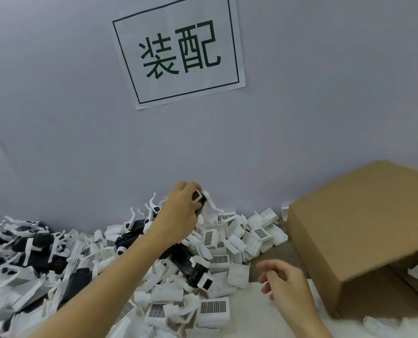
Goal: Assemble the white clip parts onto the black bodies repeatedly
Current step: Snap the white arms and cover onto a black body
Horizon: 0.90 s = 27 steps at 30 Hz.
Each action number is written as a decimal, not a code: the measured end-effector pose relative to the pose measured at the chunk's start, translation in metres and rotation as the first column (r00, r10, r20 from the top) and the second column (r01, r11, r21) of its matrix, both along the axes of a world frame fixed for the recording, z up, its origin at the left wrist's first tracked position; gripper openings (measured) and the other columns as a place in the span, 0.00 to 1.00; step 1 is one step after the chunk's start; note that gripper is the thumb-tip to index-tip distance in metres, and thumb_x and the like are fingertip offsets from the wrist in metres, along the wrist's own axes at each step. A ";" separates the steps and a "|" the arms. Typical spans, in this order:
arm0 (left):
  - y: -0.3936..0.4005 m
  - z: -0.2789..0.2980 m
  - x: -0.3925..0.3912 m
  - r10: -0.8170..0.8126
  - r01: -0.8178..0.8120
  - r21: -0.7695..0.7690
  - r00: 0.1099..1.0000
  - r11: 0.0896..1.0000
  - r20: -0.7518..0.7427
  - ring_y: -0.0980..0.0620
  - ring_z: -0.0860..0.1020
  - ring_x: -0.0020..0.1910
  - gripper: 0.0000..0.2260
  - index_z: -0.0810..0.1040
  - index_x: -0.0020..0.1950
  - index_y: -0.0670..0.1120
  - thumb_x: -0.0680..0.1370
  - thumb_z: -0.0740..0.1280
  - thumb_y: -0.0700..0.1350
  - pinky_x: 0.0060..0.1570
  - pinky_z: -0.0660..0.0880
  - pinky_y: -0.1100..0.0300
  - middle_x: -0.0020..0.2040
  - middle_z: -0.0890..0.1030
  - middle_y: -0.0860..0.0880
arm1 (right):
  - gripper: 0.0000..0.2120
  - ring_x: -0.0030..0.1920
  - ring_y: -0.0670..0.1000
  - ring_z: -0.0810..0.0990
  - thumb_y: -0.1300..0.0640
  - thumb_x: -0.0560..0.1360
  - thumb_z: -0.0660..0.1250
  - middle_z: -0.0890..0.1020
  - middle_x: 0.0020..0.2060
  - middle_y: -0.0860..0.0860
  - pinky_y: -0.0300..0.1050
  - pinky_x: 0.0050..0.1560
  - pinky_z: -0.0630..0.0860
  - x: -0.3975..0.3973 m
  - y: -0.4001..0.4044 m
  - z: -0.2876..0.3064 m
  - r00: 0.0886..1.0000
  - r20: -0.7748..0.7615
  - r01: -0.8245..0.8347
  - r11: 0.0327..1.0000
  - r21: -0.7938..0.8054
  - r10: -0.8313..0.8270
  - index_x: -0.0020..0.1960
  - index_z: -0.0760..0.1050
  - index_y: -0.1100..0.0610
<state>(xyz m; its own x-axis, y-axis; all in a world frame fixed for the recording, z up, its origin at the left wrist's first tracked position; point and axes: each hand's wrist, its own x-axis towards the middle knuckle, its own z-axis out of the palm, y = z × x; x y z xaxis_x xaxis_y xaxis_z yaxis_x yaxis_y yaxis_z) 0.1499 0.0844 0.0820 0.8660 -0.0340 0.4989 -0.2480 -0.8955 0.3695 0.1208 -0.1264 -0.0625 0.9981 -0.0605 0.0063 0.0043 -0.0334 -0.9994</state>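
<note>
— Where the heap climbs against the wall, we see the left hand (182,211) raised above it, fingers curled round a black body (201,203) with a white square end cap; a white clip part (210,202) sticks out on the far side of it, by the fingertips.

— Can we tell whether that clip is seated on the body?

— We cannot; the fingers cover the joint. The piece sits high at the back of the pile, close to the grey wall (300,106).

— And the right hand (285,280)?

— We find it low and nearer to us, above the worktop (255,273), fingers loosely curled, holding nothing, well apart from the left.

— What lies between the two?

— We see the heap of parts (154,276): white clip housings with dotted grille faces, long white levers, and more black bodies mixed in, one with a white-framed end just left of the right hand. Further left the pile turns darker, with more black pieces.

— And to the right?

— We make out a brown cardboard box (364,228) on its side, its opening towards us, with a few white parts inside at the lower right. Above everything, a paper sign (178,50) with two green characters in a green frame hangs on the wall.
</note>
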 end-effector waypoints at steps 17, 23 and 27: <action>-0.073 -0.080 -0.050 -0.269 0.032 -0.975 0.959 -0.222 0.093 0.53 0.84 0.43 0.13 0.88 0.50 0.47 0.81 0.64 0.36 0.44 0.77 0.56 0.46 0.85 0.48 | 0.26 0.32 0.58 0.76 0.42 0.74 0.60 0.79 0.40 0.66 0.44 0.27 0.73 -0.013 -0.012 0.028 0.833 -0.071 -0.350 0.623 0.699 0.548 0.55 0.84 0.62; -0.070 -0.081 -0.039 -0.275 0.022 -0.970 0.957 -0.242 0.090 0.52 0.84 0.44 0.10 0.82 0.59 0.42 0.82 0.62 0.38 0.40 0.81 0.59 0.48 0.85 0.46 | 0.28 0.39 0.60 0.81 0.42 0.74 0.64 0.80 0.46 0.66 0.49 0.34 0.80 -0.014 -0.017 0.025 0.759 -0.010 -0.461 0.549 0.697 0.651 0.60 0.82 0.64; -0.072 -0.082 -0.034 -0.257 0.015 -0.937 0.960 -0.350 0.111 0.46 0.83 0.45 0.10 0.80 0.55 0.37 0.82 0.63 0.42 0.48 0.80 0.53 0.47 0.83 0.43 | 0.25 0.44 0.60 0.83 0.52 0.69 0.71 0.81 0.49 0.64 0.55 0.46 0.82 -0.010 -0.014 0.020 0.846 0.041 -0.387 0.559 0.733 0.532 0.61 0.81 0.64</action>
<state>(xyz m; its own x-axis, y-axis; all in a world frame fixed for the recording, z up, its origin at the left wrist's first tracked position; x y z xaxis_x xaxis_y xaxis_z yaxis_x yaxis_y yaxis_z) 0.1162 0.0127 0.0003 0.9702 0.2393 -0.0381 -0.1481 0.7099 0.6886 0.1106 -0.1402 -0.0428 0.8701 0.4930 0.0007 -0.3505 0.6195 -0.7024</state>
